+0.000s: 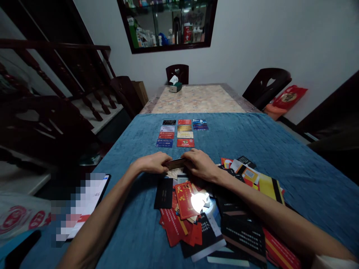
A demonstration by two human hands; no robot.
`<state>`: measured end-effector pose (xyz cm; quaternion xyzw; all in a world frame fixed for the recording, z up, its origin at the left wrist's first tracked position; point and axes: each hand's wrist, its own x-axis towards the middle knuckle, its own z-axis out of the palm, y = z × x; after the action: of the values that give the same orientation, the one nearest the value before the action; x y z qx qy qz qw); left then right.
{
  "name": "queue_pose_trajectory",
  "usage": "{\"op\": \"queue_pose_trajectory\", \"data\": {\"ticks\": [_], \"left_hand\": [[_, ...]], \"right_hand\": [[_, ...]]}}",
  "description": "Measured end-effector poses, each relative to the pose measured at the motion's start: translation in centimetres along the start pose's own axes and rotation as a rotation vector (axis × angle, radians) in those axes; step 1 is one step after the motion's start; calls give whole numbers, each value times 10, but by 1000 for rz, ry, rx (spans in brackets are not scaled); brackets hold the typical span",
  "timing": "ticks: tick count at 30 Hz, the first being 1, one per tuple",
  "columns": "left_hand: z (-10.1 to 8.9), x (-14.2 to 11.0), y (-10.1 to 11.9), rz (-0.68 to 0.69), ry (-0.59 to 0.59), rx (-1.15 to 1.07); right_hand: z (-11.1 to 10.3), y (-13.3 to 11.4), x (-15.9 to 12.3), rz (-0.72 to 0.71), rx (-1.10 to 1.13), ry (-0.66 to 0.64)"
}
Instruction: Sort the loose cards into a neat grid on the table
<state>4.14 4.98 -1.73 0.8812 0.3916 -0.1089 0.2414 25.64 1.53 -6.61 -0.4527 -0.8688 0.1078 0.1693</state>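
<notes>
Between my two hands is a thin dark card [174,163], seen nearly edge-on and tilted. My left hand [155,163] pinches its left end, and my right hand [199,164] grips its right end. A loose pile of cards lies just below my hands; a red card [185,201] is on top, with a bright glare at its right side. A black card [163,193] sticks out at the pile's left. Beyond my hands, several cards stand in rows, among them a blue card [164,143] and a red card with a green patch [185,143].
A blue cloth [126,149] covers the near part of the table. On the left lies a phone [86,205], its screen partly blurred out, beside a white plastic bag [22,216]. Yellow cards [266,183] lie under my right forearm. A tissue box [175,88] stands at the far end.
</notes>
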Motion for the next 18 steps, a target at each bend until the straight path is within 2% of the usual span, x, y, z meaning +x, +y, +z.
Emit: {"op": "queue_pose_trajectory", "data": {"ticks": [3,9,13,18], "left_hand": [[-1,0,4,56,90,-41],[6,7,22,145,435,-167],[15,15,30,164,528,-207],[18,19,28,117,584,-320]], "right_hand": [[-2,0,0,-8,105,100],[-10,-4,-2,-52,193,287],[-13,-6,-3,-69,148,321],[-12,-4,-2,-50,164,350]]}}
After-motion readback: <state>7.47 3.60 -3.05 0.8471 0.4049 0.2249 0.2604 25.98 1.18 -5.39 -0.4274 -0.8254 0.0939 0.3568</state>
